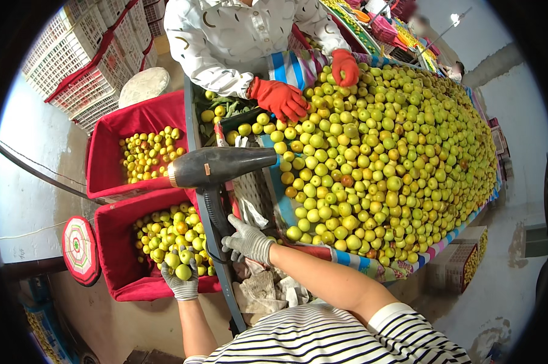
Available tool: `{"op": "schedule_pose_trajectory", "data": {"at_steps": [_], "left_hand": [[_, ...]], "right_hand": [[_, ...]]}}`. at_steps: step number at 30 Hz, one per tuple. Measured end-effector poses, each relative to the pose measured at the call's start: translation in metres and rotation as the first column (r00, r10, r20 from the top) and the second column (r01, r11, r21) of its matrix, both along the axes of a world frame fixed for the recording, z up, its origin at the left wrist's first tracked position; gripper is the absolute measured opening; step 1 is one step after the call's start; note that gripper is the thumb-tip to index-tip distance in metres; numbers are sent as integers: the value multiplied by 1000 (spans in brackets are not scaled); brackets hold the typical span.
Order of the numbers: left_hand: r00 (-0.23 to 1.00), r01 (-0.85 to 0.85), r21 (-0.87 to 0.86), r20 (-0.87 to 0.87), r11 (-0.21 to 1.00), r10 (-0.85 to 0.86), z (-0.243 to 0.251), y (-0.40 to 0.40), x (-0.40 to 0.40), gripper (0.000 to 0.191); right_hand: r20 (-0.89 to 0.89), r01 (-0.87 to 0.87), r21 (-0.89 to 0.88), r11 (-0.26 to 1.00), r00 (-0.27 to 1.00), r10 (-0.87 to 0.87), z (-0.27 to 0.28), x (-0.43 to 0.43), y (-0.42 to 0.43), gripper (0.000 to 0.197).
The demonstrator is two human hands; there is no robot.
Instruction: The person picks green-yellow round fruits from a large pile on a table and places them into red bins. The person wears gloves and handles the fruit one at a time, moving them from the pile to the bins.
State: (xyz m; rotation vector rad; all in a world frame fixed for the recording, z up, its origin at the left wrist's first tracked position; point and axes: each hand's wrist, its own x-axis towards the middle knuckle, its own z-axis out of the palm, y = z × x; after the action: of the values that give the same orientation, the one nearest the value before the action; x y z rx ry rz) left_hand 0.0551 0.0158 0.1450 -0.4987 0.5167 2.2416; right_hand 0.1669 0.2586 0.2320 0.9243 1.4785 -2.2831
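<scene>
My left hand [181, 276], in a grey striped glove, holds several yellow-green jujube-like fruits [183, 272] over the near red cloth-lined crate [119, 277], which has more such fruit in it. My right hand [249, 242], gloved alike, is at the table's metal edge beside the handle of a black hair dryer [224, 166]. Its fingers are partly spread and no fruit shows in it; its palm side is hidden. The hair dryer lies across the table's rim, its nozzle towards a large heap of fruit [392, 159] on a striped sheet.
Across the table a person in red gloves [283, 99] touches the heap. A second red-lined crate [105, 150] with fruit stands beyond the near one. Stacked plastic crates [92, 59], a round stool [144, 86] and a striped round seat [79, 250] are at the left. Rags [260, 291] lie by my body.
</scene>
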Motion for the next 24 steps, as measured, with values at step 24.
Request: {"op": "schedule_pose_trajectory", "data": {"at_steps": [24], "left_hand": [[979,-74,-360,153,930,137,-80,-31,-66,53]], "right_hand": [[-259,500,598,627,860,-439,40,152,155,35]]}}
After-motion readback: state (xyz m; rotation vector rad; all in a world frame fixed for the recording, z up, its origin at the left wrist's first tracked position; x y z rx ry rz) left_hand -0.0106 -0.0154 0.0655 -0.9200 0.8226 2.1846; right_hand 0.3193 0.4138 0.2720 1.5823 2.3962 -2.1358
